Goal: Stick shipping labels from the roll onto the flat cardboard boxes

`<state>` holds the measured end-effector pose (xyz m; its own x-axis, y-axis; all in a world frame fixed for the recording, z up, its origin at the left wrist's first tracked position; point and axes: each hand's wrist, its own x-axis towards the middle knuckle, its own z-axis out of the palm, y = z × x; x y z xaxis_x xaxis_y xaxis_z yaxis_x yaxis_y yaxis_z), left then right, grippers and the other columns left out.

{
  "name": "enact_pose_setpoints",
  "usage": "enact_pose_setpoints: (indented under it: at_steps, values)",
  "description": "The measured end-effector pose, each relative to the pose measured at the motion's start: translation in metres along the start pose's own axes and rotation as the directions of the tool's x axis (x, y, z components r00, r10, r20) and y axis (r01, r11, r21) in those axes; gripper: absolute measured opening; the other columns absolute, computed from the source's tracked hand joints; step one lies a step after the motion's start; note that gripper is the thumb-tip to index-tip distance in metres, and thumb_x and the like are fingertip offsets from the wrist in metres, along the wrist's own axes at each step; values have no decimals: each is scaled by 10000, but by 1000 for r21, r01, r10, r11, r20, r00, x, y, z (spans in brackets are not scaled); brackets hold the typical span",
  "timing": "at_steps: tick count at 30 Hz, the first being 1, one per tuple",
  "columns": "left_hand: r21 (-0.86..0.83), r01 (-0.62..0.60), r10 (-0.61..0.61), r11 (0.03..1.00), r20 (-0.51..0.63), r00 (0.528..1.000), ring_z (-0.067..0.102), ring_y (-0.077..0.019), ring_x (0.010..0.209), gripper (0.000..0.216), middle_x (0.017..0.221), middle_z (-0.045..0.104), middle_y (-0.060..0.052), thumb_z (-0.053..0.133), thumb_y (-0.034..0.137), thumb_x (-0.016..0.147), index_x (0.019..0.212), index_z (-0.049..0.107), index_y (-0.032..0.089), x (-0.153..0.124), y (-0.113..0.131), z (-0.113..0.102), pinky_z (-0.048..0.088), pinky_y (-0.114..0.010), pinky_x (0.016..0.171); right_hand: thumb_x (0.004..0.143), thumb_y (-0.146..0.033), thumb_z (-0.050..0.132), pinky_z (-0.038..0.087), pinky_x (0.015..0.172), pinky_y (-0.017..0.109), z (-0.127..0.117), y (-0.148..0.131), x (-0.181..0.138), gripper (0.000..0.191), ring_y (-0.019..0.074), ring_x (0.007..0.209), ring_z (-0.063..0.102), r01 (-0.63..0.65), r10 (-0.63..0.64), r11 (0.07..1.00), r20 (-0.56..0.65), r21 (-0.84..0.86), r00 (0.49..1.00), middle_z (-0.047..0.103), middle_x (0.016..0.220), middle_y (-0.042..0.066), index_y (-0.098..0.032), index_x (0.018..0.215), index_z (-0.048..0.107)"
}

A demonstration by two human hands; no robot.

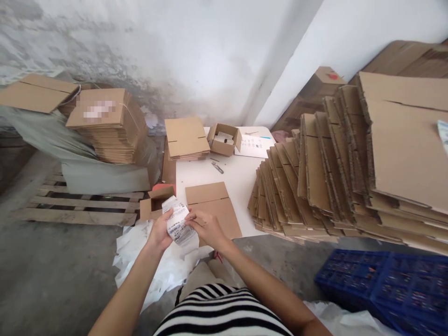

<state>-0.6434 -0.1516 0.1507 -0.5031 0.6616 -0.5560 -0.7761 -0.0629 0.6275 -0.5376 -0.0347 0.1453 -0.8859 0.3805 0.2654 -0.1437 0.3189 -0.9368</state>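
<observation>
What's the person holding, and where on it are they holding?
A printed label strip: left grip on its left edge, right grip at its right edge.

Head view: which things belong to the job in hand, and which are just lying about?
Belonging, by the look of it:
- printed labels, held by left hand and right hand
- flat carton on the white table, closest to the right hand

Probably just lying about:
- snips, untouched on the table
- wooden pallet on the floor
</observation>
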Motion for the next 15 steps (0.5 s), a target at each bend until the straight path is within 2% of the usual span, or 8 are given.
enact_pose_setpoints:
  at_steps: [2,4,6,8,10,11,13,15]
  values:
    - [35,-11,15,999,-96,995,638,-353,1054,455,1119,686,-203,459,337,890,1178,618,23,10,-4,-9,514,-468,886,847,-182,626,465,823,281,-2,-8,-2,62,160,882,609,80,-79,997,10,-20,997,664,857,22,-199,822,680]
    - [74,-43,59,996,-230,971,661,-331,995,394,1068,700,-187,473,298,893,1137,639,36,26,-1,-25,533,-444,836,852,-186,611,441,871,311,-13,-19,-4,87,177,949,570,140,-141,989,-9,-39,990,618,897,40,-196,779,656]
    - [102,-74,105,992,-354,929,673,-277,930,344,1046,695,-162,430,257,930,1131,627,60,46,11,-48,548,-403,779,875,-225,585,436,851,309,-35,-28,-5,91,171,926,553,136,-135,991,-80,9,988,584,904,40,-198,794,619]
    - [143,-110,167,984,-492,854,663,-206,872,328,1065,666,-124,379,264,973,1178,577,101,64,32,-78,550,-365,735,907,-285,543,439,762,272,-66,-27,-2,109,144,810,539,92,-70,990,-202,104,977,555,838,16,-205,835,558]
    - [198,-127,220,972,-580,784,640,-177,870,320,1105,632,-87,511,336,938,1194,557,150,79,56,-109,549,-357,736,912,-364,516,425,676,241,-94,-8,6,163,129,717,504,8,32,991,-298,132,954,509,767,-11,-215,851,490]
    - [226,-125,239,966,-602,762,635,-176,872,319,1104,625,-82,545,339,921,1177,566,150,86,67,-122,550,-357,734,899,-404,511,420,651,234,-103,9,11,197,126,697,493,-67,94,993,-299,100,950,492,756,-18,-218,854,462]
    - [278,-112,263,954,-598,757,635,-162,837,276,1054,636,-67,576,314,907,1122,591,142,97,83,-143,553,-337,708,843,-455,537,415,610,227,-107,52,20,258,125,660,478,-238,229,971,-222,-12,948,474,729,-29,-218,849,435]
    - [328,-96,276,940,-563,779,640,-144,785,214,981,656,-49,588,279,902,1053,618,130,108,89,-156,552,-313,681,773,-447,587,414,586,229,-95,100,23,282,125,625,464,-354,336,927,-139,-127,931,466,691,-41,-208,830,447]
